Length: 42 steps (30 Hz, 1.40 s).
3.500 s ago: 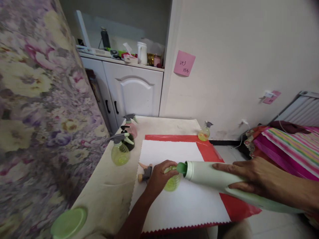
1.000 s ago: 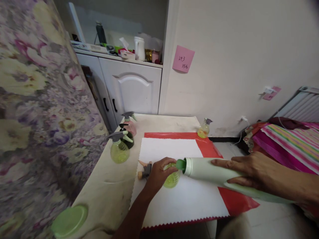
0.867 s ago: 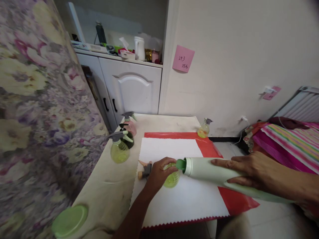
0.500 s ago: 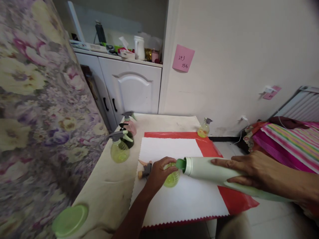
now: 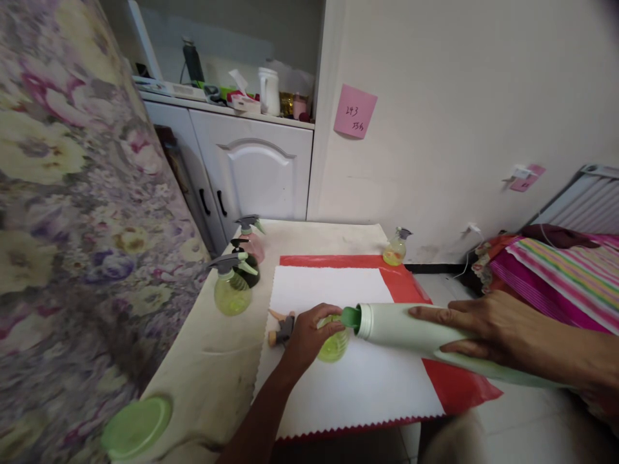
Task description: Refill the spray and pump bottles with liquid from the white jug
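I log my left hand (image 5: 305,335) clamped on a yellow-green bottle (image 5: 333,345), my right hand (image 5: 476,328) gripping the pale-green refill bottle (image 5: 411,328) at its three o'clock.

pale green jug (image 5: 416,327): tipped sideways | small yellow-green bottle (image 5: 334,346): upright, uncapped

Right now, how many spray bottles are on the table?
5. Yellow-green one, dark one and pink one clustered at the table's left edge; small yellow one far right; open yellow-green one in the left hand, its sprayer head lying beside.
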### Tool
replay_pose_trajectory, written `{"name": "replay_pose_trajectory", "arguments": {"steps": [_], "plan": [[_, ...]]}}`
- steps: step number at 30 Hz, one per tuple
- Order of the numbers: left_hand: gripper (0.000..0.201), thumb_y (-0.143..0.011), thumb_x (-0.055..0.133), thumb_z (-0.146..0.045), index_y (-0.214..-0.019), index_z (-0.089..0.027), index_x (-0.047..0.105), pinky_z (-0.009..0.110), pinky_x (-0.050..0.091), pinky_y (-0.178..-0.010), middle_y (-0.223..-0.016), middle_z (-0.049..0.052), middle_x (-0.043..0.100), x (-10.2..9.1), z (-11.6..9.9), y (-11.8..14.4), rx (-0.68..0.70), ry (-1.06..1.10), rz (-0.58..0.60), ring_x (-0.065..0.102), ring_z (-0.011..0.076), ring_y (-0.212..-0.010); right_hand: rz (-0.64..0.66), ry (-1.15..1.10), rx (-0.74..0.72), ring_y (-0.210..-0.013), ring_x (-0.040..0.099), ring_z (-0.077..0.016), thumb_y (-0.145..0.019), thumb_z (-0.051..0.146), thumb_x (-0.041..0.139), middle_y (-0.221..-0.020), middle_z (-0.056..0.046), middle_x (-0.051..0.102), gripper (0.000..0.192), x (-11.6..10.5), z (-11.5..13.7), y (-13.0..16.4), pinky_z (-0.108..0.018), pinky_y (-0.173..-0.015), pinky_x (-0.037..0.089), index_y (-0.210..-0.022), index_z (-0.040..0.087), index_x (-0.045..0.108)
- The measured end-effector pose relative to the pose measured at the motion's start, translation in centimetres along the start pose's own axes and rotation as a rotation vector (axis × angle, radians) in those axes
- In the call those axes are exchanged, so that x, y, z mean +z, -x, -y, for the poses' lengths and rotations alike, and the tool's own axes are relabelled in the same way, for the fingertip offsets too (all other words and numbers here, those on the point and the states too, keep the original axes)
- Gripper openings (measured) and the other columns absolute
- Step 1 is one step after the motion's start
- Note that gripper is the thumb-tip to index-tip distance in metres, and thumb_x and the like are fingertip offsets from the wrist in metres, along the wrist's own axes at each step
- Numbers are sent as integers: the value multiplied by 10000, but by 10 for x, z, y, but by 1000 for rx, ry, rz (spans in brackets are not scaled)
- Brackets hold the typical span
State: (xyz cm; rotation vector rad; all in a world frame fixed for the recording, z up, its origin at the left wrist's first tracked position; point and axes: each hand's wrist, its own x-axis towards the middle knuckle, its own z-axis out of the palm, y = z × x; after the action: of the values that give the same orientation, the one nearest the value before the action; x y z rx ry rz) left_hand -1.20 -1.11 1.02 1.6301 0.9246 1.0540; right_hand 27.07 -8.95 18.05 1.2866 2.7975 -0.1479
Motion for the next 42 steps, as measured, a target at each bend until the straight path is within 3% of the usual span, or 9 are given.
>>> {"name": "replay_pose_trajectory", "arguments": {"steps": [42], "plan": [[149,-757,671,-274,-892,-215,693,296,447,-853,-909,8,709,-1,0,1,-17,15,3,636,196,-905,26,45,-1,-584,611,-129,-942,381,499,-828,-20,661,536,-2,1,0,-255,-538,366,-1444,272,346]]}}
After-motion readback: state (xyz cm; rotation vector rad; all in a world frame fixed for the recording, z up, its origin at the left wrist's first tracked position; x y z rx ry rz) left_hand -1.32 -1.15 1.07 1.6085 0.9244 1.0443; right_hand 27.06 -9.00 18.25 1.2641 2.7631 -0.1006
